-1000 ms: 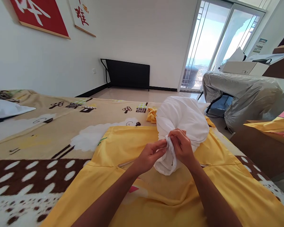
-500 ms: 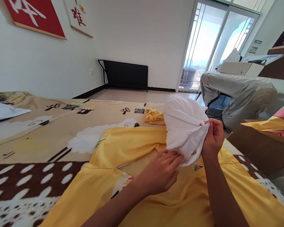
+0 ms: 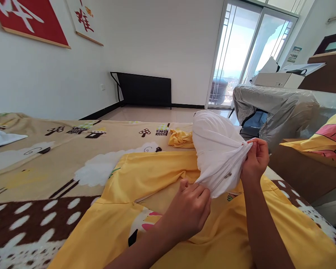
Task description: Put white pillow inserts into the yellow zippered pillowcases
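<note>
A stuffed white pillow [image 3: 215, 144] rests on a yellow pillowcase [image 3: 162, 170] spread over the bed. My right hand [image 3: 256, 158] pinches the pillow's open edge at its right corner and holds it up. My left hand [image 3: 192, 209] is closed on the lower left end of that same edge, near a small zip pull. The fabric edge is stretched taut between the two hands.
The bed has a patterned tan and brown blanket [image 3: 44, 164]. A crumpled yellow cloth [image 3: 180, 138] lies behind the pillow. A white pillow [image 3: 1, 136] sits far left. A plastic-covered piece of furniture [image 3: 277, 112] and a brown box [image 3: 302, 168] stand at right.
Both hands held the pillow's bunched end together in the middle. The right hand has drawn the edge up and to the right, the left hand has moved down and gripped the lower end.
</note>
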`<state>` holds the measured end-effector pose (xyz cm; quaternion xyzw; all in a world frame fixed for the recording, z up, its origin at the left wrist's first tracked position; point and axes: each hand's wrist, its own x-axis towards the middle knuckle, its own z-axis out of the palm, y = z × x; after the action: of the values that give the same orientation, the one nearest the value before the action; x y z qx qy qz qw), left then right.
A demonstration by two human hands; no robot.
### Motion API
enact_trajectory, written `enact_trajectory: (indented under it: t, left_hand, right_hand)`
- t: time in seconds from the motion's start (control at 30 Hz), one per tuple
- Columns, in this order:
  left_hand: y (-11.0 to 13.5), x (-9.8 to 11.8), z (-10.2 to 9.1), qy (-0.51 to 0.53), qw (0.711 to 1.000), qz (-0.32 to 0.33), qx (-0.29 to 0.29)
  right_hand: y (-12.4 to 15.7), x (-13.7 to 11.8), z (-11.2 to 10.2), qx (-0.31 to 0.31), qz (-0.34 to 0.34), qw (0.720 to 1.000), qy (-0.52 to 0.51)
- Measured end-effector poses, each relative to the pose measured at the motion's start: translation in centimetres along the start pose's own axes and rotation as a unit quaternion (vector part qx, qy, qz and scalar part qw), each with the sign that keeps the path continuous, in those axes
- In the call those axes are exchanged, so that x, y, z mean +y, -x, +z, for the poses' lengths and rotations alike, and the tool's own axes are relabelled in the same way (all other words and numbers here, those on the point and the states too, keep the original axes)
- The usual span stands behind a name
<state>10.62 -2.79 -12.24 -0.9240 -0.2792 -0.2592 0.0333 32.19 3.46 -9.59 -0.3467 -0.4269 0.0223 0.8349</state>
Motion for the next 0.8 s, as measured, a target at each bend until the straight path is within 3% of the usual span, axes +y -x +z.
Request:
enact_trajectory:
  t: [0.23, 0.47, 0.57, 0.73, 0.8]
  left_hand:
    - [0.3, 0.1, 0.4, 0.047, 0.996, -0.02, 0.071]
    - [0.1, -0.5, 0.6, 0.051, 0.997, -0.047, 0.019]
    - [0.3, -0.3, 0.2, 0.021, 0.999, -0.024, 0.013]
    - [0.9, 0.4, -0.2, -0.117, 0.99, 0.072, 0.025]
    - [1.0, 0.6, 0.0, -0.127, 0.989, 0.06, 0.036]
  right_hand:
    - [-0.8, -0.1, -0.7, 0.005, -0.075, 0.994, 0.083]
    - [-0.1, -0.4, -0.5, -0.039, -0.115, 0.981, 0.152]
    - [0.0, -0.5, -0.4, -0.044, -0.121, 0.978, 0.163]
    - [-0.3, -0.3, -0.6, -0.033, -0.115, 0.979, 0.163]
    - [-0.4, -0.3, -0.7, -0.027, -0.114, 0.98, 0.158]
